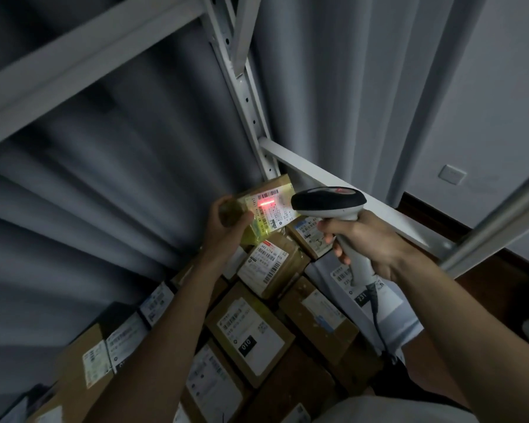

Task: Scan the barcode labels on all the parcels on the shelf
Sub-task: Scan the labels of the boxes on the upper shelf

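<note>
The handle of a handheld barcode scanner is gripped in the right hand, fingers curled round it and the index finger laid at the trigger; a dark cable hangs from the handle's base. A small yellow-taped parcel is held up in the left hand, with fingers and thumb wrapped round its left end, so that its label is turned toward the scanner head. A red scan line is seen across the barcode, so the step in hand is judged to be the reading of this one parcel.

Nearest the person, brown cardboard boxes are packed close together on the shelf, each bearing a white shipping label; one carries a black tag marked 010. A grey mailer bag lies just beside them under the scanner hand. Further back, a smaller taped box is stacked below the raised parcel.

Beyond these, the white metal shelf upright and grey curtain are seen.

For the next move, the scanned parcel would be set down apart from those unread, and another label presented squarely to the beam.
</note>
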